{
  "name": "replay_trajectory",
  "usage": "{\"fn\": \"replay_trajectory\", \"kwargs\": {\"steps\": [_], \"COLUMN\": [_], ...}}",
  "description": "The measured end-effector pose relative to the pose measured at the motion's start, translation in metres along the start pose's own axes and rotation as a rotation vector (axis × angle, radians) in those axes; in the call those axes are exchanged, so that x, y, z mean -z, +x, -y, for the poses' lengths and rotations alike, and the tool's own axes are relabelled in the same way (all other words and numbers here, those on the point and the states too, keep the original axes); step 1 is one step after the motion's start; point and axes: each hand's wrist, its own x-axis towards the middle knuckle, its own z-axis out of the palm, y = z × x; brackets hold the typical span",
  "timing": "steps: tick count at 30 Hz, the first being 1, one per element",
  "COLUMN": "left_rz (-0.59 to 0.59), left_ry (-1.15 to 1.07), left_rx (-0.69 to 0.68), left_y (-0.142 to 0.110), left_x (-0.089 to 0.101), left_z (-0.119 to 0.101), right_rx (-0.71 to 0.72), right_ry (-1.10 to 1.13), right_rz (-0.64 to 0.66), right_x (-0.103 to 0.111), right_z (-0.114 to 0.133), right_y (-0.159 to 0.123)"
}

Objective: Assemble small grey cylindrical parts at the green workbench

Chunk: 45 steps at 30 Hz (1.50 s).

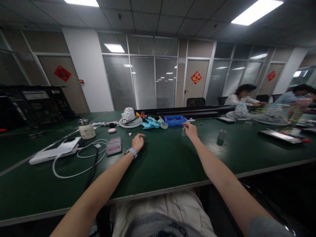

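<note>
My right hand (191, 130) reaches out over the green table, its fingers bent around the upper part of a small grey metal cylinder (183, 132). The hand covers part of the cylinder, and its index finger points left over the top. A second metal cylinder (221, 135) stands upright to the right of that hand. On the left, my left hand (138, 141), with a watch at the wrist, rests low over the table, index finger stretched out and holding nothing. Closest to it lies a small white piece (130, 134).
Behind the hands are a blue basket (175, 121), light-blue fan blades (151, 123) and a white fan part (128, 114). To the left are a bottle (87, 129), a white device (56, 152) with cables, and a dark card-like item (114, 146). Two people sit at the far right.
</note>
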Motion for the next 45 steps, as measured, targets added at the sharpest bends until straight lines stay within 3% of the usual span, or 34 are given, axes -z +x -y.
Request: {"fn": "replay_trajectory", "kwargs": {"steps": [10, 15, 20, 22, 25, 27, 30, 32, 33, 34, 36, 38, 40, 42, 45], "left_rz": [0.047, 0.037, 0.056, 0.056, 0.035, 0.032, 0.109, 0.224, 0.22, 0.184, -0.038, -0.35, -0.51, -0.436, 0.057], "left_ry": [-0.02, -0.012, -0.018, -0.021, 0.003, 0.06, 0.187, 0.266, 0.301, 0.315, 0.279, 0.236, 0.211, 0.21, 0.208], "left_rx": [0.025, -0.012, 0.001, 0.009, 0.005, -0.051, -0.264, -0.432, -0.48, -0.511, -0.475, -0.301, -0.147, -0.052, -0.103], "left_y": [-0.002, -0.002, -0.004, -0.004, -0.004, -0.005, -0.011, -0.016, -0.018, -0.02, -0.02, -0.015, -0.009, -0.003, 0.001], "left_x": [0.001, 0.0, 0.001, 0.002, 0.005, 0.009, 0.018, 0.028, 0.035, 0.043, 0.061, 0.079, 0.09, 0.09, 0.069], "left_z": [-0.003, -0.002, -0.004, -0.005, -0.008, -0.015, -0.036, -0.055, -0.064, -0.072, -0.081, -0.079, -0.065, -0.048, -0.031], "right_rx": [-0.048, -0.058, -0.168, -0.103, 0.15, 0.305, 0.422, 0.454, 0.463, 0.464, 0.419, 0.281, 0.074, -0.12, -0.193], "right_ry": [-0.205, -0.139, -0.17, -0.242, -0.267, -0.258, -0.274, -0.259, -0.235, -0.207, -0.16, -0.166, -0.237, -0.327, -0.338], "right_rz": [0.093, 0.041, -0.022, -0.118, -0.168, -0.024, 0.221, 0.282, 0.273, 0.236, 0.096, -0.054, -0.095, 0.064, 0.384], "right_x": [0.01, 0.0, -0.005, -0.002, -0.003, -0.011, -0.03, -0.037, -0.037, -0.033, -0.019, 0.0, 0.017, 0.029, 0.039], "right_z": [0.01, -0.001, -0.004, 0.013, 0.056, 0.089, 0.133, 0.154, 0.162, 0.167, 0.168, 0.156, 0.134, 0.11, 0.079], "right_y": [-0.001, -0.006, -0.012, -0.014, -0.021, -0.032, -0.055, -0.064, -0.065, -0.063, -0.05, -0.031, -0.014, -0.004, 0.0]}}
